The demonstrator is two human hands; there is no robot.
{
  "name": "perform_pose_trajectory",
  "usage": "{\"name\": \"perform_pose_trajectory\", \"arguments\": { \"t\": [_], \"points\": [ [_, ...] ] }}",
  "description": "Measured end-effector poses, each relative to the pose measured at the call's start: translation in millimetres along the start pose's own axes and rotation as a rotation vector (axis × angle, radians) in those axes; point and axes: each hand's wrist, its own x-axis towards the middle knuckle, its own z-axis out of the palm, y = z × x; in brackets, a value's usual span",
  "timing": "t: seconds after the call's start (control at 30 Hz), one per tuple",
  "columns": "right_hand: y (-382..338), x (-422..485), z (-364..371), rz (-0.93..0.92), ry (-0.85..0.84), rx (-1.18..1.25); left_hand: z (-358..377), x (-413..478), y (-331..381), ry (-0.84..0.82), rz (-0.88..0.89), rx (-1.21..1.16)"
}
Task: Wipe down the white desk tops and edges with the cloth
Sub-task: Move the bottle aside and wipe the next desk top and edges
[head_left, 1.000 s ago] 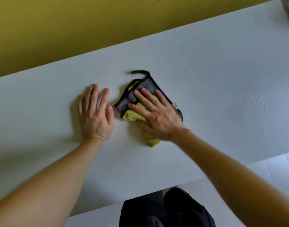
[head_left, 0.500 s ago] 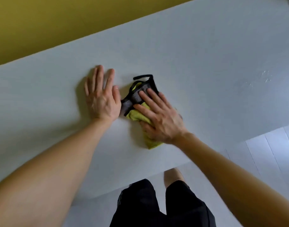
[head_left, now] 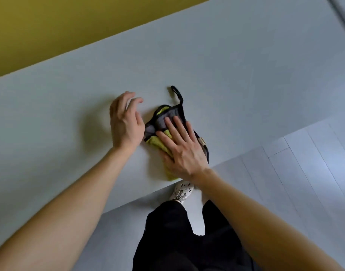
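Yellow-grey cloth (head_left: 161, 121) lies near the front edge of the table (head_left: 236, 75), its length running toward that edge; right grip (head_left: 182, 151) presses it flat-fingered; left grip (head_left: 125, 122), relaxed and empty, hovers just beside.

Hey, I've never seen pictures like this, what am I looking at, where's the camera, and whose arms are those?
No machine here: a person wears one camera on the head, looking down at their own arms. They stand at a white desk by a yellow wall. On it lies a grey and yellow-green cloth with a black loop. The right hand presses flat on the cloth; the left hand, fingers loosely curled, holds nothing beside it. Below: black trousers and a pale shoe.
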Motion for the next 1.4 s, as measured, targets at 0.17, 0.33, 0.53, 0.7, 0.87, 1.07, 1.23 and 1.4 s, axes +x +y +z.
{"name": "perform_pose_trajectory", "arguments": {
  "t": [0.17, 0.33, 0.53, 0.7, 0.87, 1.07, 1.23, 1.4],
  "points": [
    [119, -13, -28, 0.253, 0.097, -0.053, -7, -79, -22, -0.045, -0.008, 0.123],
    [88, -17, -25, 0.621, 0.183, 0.045, 2, -80, -25, -0.012, 0.037, 0.130],
    [-28, -35, 15, 0.053, 0.043, 0.071, 1, -79, -25, 0.015, 0.061, 0.121],
    [117, -68, -16, 0.323, 0.104, -0.035, 3, -79, -26, 0.005, 0.048, 0.154],
    [126, -62, -24, 0.854, 0.250, 0.058, 1, -79, -25, -0.024, 0.038, 0.197],
    [-12, -43, 13, 0.410, 0.141, 0.049, -5, -77, -17, -0.160, 0.023, 0.321],
    [116, -64, -9, 0.093, 0.102, -0.024, -14, -71, -5, -0.219, -0.038, 0.391],
    [283, -80, -64, 0.574, 0.177, -0.019, 4, -50, 40, -0.218, 0.082, 0.425]
  ]
}}
